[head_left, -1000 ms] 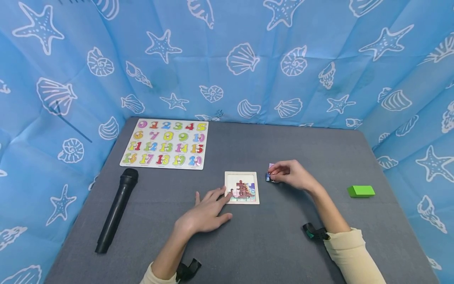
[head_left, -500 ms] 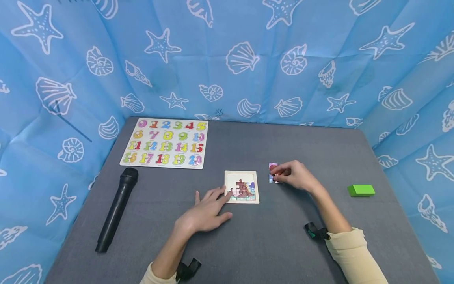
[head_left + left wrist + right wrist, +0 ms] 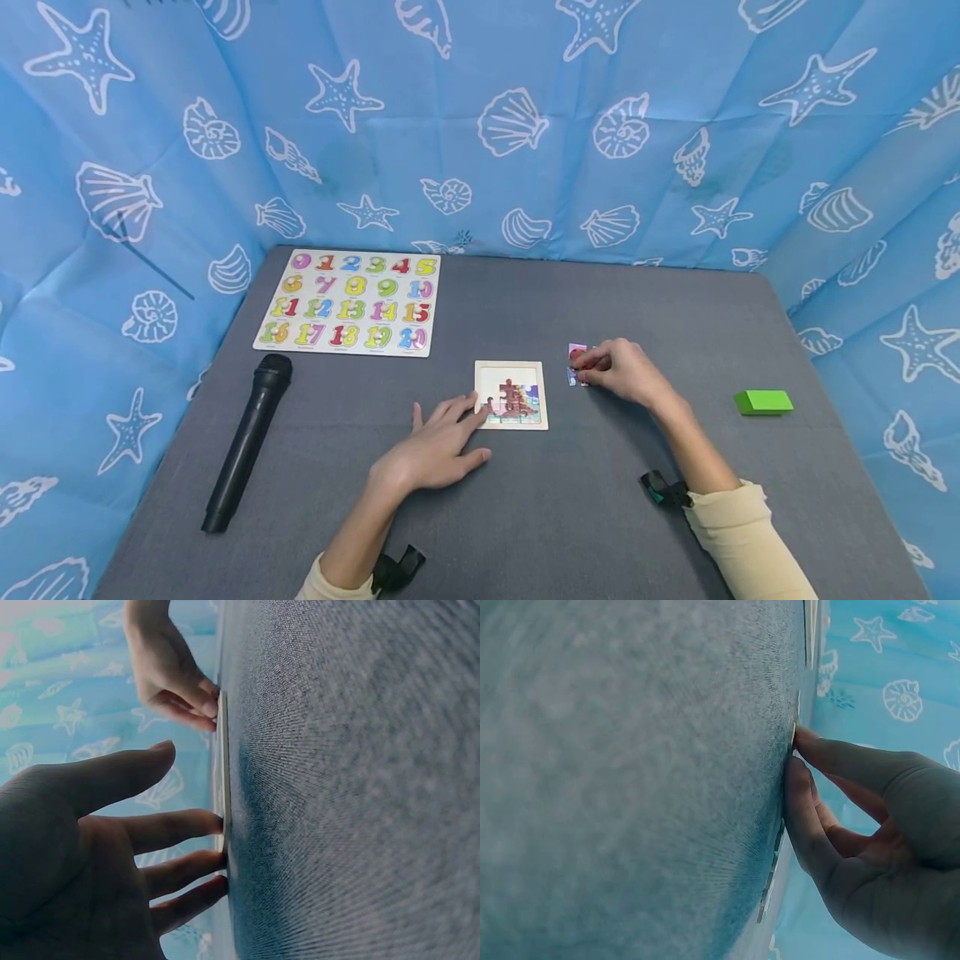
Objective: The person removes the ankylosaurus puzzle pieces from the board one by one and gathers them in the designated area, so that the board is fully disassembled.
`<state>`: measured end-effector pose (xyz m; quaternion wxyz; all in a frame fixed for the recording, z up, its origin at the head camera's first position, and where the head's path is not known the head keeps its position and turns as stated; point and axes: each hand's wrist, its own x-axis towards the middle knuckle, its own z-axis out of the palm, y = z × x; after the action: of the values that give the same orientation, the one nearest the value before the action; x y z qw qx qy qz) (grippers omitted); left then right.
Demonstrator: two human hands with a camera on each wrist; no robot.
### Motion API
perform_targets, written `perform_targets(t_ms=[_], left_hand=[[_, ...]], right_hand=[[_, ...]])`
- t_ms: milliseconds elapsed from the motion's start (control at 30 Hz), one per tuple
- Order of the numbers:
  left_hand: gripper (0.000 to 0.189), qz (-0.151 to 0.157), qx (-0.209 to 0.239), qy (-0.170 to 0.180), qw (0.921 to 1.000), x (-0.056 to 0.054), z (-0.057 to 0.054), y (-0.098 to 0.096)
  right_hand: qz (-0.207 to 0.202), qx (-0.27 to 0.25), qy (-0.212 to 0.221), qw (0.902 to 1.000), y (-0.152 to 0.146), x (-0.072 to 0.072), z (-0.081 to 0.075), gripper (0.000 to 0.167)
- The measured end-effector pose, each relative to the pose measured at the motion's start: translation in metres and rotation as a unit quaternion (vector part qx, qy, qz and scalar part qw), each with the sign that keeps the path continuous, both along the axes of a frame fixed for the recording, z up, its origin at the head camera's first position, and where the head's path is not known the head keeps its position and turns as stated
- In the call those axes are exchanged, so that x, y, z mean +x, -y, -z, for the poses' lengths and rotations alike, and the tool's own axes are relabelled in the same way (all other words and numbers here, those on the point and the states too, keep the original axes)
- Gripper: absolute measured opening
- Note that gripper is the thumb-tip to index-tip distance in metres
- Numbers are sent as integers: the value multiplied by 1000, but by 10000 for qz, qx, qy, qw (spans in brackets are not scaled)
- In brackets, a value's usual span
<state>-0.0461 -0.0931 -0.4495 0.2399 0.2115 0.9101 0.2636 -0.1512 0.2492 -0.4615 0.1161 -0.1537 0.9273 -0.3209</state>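
Observation:
My left hand [image 3: 433,450] rests its outstretched fingertips on the left edge of a small square jigsaw tray [image 3: 542,392]. Joined brown and multicoloured pieces [image 3: 517,402] fill its lower right part; its upper and left parts show bare white. To the right of the tray, my right hand [image 3: 624,371] has thumb and fingertips together on a small puzzle piece, largely hidden under them. Pink and blue loose pieces [image 3: 575,348] show beside the fingertips. In the right wrist view the thumb and fingers [image 3: 801,787] pinch at a thin piece [image 3: 793,727] low on the cloth.
A number puzzle board [image 3: 348,304] lies at the back left. In front of it is a black microphone [image 3: 247,442]. A green block [image 3: 763,402] sits at the right on the grey tabletop [image 3: 570,517]. A blue seashell-patterned curtain [image 3: 450,125] surrounds the table's back and sides.
Beside the right fingertips, a dark blue piece seen at first gives way to pink and light blue ones. The right hand shifts only slightly. My left hand keeps its place on the tray.

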Motion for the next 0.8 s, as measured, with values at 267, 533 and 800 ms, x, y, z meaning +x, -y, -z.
perform_targets(t_ms=[267,533,800], left_hand=[[67,-3,9,28,10000,1,-2,0],[67,-29,43,32,10000,1,-3,0],[68,-48,-7,74,10000,1,-3,0]], right_hand=[[69,-409,-27,9991,4,4,-3,15],[-147,-797,41,9967,14,8,-6,16],[-385,-1296,219,9906,27,10,-3,17]])
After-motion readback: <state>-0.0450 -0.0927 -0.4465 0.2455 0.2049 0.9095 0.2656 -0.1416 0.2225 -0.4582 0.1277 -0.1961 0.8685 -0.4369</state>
